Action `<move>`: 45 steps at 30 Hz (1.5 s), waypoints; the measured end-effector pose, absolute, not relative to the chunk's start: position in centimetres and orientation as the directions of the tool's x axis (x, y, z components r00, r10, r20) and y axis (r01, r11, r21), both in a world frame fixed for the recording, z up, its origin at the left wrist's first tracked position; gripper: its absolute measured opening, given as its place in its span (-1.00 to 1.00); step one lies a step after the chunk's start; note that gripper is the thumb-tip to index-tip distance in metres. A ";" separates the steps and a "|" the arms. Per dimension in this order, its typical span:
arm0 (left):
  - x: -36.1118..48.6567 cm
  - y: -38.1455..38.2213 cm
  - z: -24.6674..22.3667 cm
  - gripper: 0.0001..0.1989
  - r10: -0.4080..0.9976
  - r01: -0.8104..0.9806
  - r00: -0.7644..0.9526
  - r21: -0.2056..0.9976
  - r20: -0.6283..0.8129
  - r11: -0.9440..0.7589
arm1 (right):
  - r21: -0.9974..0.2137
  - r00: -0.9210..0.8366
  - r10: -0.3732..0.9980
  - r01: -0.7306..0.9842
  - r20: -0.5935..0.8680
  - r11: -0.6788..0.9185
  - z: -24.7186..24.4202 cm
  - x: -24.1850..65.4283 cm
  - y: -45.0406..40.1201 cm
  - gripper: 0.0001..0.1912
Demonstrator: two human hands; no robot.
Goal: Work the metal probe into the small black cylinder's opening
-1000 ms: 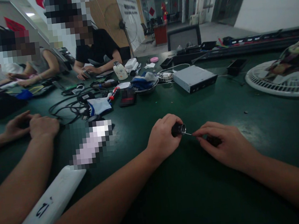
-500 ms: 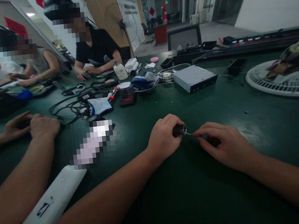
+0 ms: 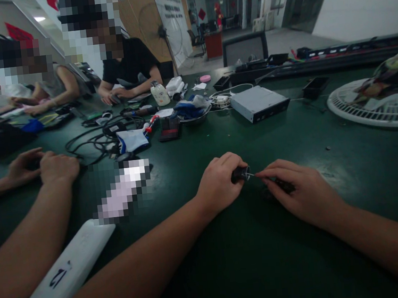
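Near the middle of the green table, my left hand (image 3: 220, 182) is wrapped round a dark cylinder (image 3: 240, 174), whose open, ring-like end faces right. From the right, my right hand (image 3: 295, 186) pinches a thin metal rod (image 3: 253, 175) between thumb and fingertips, and the rod's tip is at the cylinder's open end. Whether the tip is inside cannot be made out. A dark object (image 3: 285, 186), partly hidden, shows under the fingers of my right hand.
A grey disc drive (image 3: 260, 103), a white fan grille (image 3: 377, 118), a cable coil (image 3: 91, 141) and blue-white cloth (image 3: 132, 141) lie beyond. A co-worker's hands (image 3: 58, 167) and a white device (image 3: 66, 272) are at left. Other people sit further back.
The cylinder in my left hand has shifted very slightly right. The fingers of my right hand have moved a little on the rod, and their grip looks flatter.
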State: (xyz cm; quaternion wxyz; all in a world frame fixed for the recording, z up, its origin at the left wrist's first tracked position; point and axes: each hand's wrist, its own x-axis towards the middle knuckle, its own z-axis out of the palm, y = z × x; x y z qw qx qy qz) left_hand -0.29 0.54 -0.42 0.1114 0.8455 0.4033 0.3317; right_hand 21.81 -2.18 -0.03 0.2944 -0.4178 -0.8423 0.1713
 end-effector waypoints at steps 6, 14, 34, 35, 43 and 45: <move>-0.3 0.5 -0.4 -0.74 0.804 0.645 0.356 0.497 0.476 -0.580 | -0.526 -0.485 0.836 0.656 0.256 0.542 0.1 21.5 -2.3 -0.75; -0.2 0.6 -0.6 -0.73 0.847 0.642 0.089 0.620 0.523 -0.451 | -0.434 -0.436 0.881 0.769 0.182 0.470 0.7 21.3 -2.7 -0.72; -0.4 0.6 -0.1 -0.75 0.745 0.512 0.503 0.543 0.439 -0.666 | -0.650 -0.286 0.911 0.638 0.297 0.412 0.2 21.8 -2.3 -0.86; -0.4 0.5 -0.1 -0.75 0.725 0.507 0.541 0.521 0.427 -0.686 | -0.648 -0.287 0.905 0.631 0.315 0.426 0.2 21.8 -2.2 -0.88; -0.4 0.3 -0.4 -0.71 0.647 0.466 0.603 0.453 0.466 -0.760 | -0.638 -0.390 0.843 0.553 0.370 0.536 0.4 21.7 -2.2 -0.84; -0.4 0.4 -0.4 -0.71 0.630 0.452 0.617 0.443 0.471 -0.774 | -0.638 -0.356 0.861 0.579 0.362 0.508 0.4 21.7 -2.2 -0.87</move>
